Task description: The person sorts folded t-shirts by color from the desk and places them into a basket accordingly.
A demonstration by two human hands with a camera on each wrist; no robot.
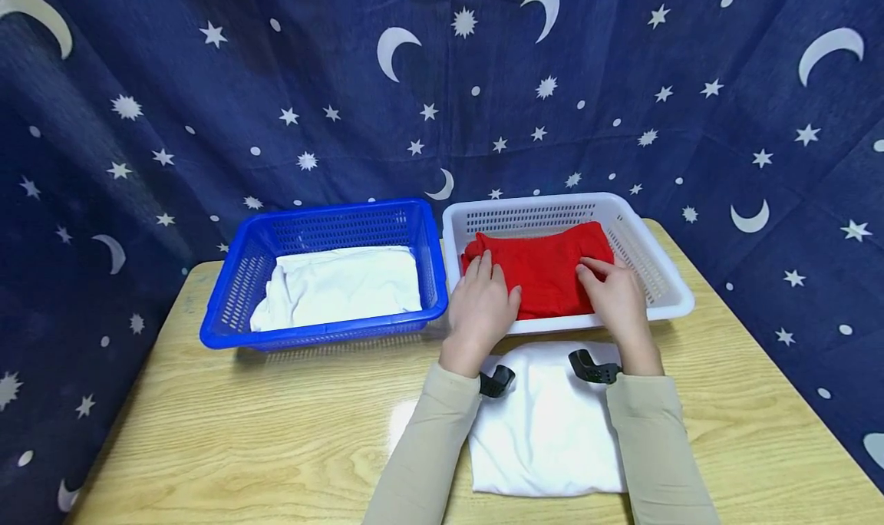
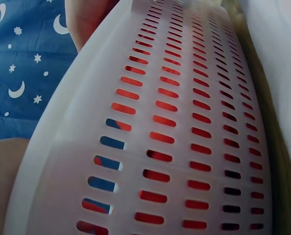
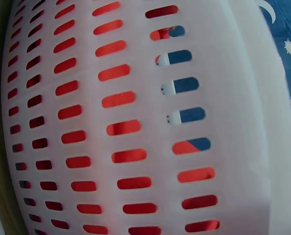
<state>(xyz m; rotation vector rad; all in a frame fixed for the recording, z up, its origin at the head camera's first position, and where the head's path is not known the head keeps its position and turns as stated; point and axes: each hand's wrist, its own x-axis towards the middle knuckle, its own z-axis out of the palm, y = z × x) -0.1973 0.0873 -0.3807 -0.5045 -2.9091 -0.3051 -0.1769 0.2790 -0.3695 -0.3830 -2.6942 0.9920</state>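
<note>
A red cloth (image 1: 545,272), apparently folded, lies in the white plastic basket (image 1: 659,279) in the head view. My left hand (image 1: 479,306) reaches over the basket's near rim and rests its extended fingers on the cloth's left part. At the right part of the same cloth, my right hand (image 1: 615,291) pinches the fabric between thumb and forefinger. Both wrist views are mostly filled by the basket's slotted wall (image 2: 180,122), with red showing through the slots. The fingertips are hidden in both wrist views.
Left of the white basket stands a blue basket (image 1: 435,279) with a folded white cloth (image 1: 352,287) inside. Another folded white cloth (image 1: 545,433) lies on the wooden table (image 1: 276,440) under my forearms. A starry blue curtain (image 1: 442,87) hangs behind the baskets.
</note>
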